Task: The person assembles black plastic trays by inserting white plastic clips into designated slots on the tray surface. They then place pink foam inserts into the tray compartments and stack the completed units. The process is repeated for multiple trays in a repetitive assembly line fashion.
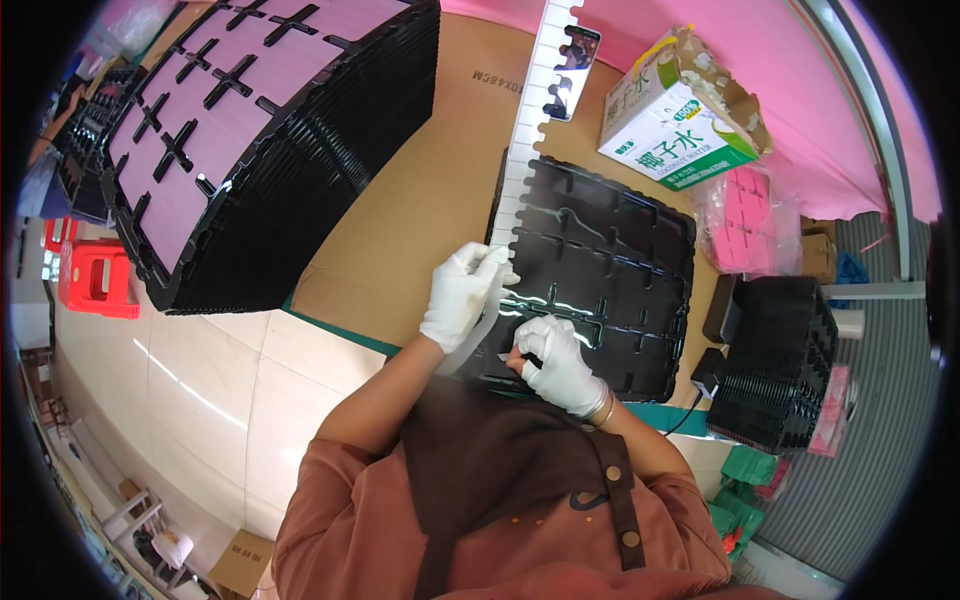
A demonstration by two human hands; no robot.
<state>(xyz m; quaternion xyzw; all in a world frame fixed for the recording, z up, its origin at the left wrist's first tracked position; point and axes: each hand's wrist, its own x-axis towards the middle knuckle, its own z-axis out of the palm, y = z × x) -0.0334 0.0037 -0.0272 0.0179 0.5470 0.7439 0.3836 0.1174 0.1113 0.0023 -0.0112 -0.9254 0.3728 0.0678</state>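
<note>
A long white strip (523,140) with a notched edge runs from the far edge of the table down to my left hand (458,300). That white-gloved hand is closed on the strip's near part, and a pale tail hangs below the fingers. Under the strip lies a black plastic tray (645,270) with shallow divided compartments. Over the tray's near left part, my right hand (563,368) is gloved too, with bare fingertips. Its fingers are pinched together, and a small white bit shows beside the thumb; what they hold is too small to make out.
At left rises a tall stack of black trays (340,150) topped with pink sheets. A smartphone (574,80) lies beyond the tray, near an open carton (680,135). Wrapped pink pieces (745,220) and another black tray stack (775,365) stand at right. Red stools (100,280) are on the floor.
</note>
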